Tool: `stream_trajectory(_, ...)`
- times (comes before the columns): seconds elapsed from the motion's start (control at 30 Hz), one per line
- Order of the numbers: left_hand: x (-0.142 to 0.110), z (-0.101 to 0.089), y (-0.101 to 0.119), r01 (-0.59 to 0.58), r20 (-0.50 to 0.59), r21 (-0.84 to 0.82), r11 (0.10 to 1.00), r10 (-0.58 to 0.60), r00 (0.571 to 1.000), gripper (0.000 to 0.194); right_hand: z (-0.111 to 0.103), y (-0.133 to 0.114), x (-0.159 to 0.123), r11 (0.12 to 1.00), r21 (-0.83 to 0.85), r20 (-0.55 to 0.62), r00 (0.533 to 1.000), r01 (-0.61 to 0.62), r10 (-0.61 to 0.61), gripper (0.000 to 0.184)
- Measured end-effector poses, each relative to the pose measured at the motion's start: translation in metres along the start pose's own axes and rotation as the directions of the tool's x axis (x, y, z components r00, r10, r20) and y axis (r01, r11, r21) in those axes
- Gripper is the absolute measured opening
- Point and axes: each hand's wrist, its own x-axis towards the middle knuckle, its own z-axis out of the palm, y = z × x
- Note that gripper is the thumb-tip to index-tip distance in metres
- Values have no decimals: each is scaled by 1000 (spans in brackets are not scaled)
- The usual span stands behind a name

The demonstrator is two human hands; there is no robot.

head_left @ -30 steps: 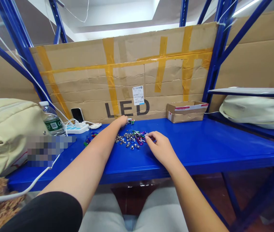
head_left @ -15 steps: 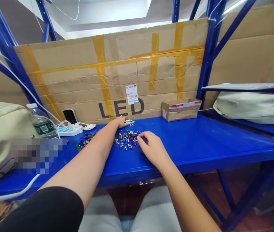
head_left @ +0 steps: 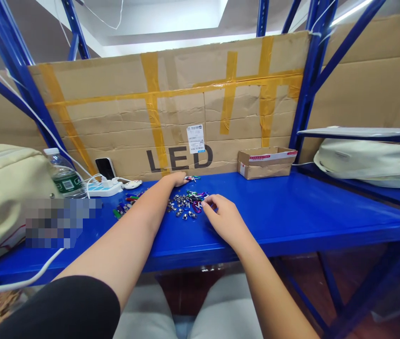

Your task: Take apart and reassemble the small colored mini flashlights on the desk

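Note:
My left hand (head_left: 178, 179) reaches to the back of the table by the cardboard, its fingers curled and partly hidden. Small coloured carabiners (head_left: 195, 178), green and red among them, lie right at its fingertips; whether it grips one I cannot make out. My right hand (head_left: 220, 209) rests at the right edge of a pile, fingers loosely bent and thumb apart from them. Beside its thumb is a purple-red carabiner (head_left: 196, 206). The pile holds many small silver metal fittings (head_left: 180, 203) with green and purple carabiners behind them.
More coloured pieces (head_left: 128, 204) lie left of my left forearm. Farther left are a power strip (head_left: 105, 188), a phone (head_left: 104, 168), a water bottle (head_left: 66, 179) and a cream bag (head_left: 5, 188). A small open cardboard box (head_left: 268, 168) stands at the back right of the blue table (head_left: 292, 212).
My left hand has drawn its fingers in around the small carabiners at the back, where they were stretched out before. My right hand stays at the pile. The view has shifted slightly.

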Motion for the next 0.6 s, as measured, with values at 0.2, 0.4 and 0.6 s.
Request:
stream_trajectory(0.2,-10,2,-17,-26,-18,-9,1000,26,1000,39,-2,-2,-1,1000,-10,37,999,-19,20,19)
stream_trajectory(0.4,-26,-6,-36,4,-110,-21,1000,-6,994,39,1,2,-1,999,-19,51,998,-45,46,20)
stream_trajectory(0.6,-54,-15,-51,-2,-124,-7,1000,1,992,40,1,0,0,996,-47,97,992,-75,80,24)
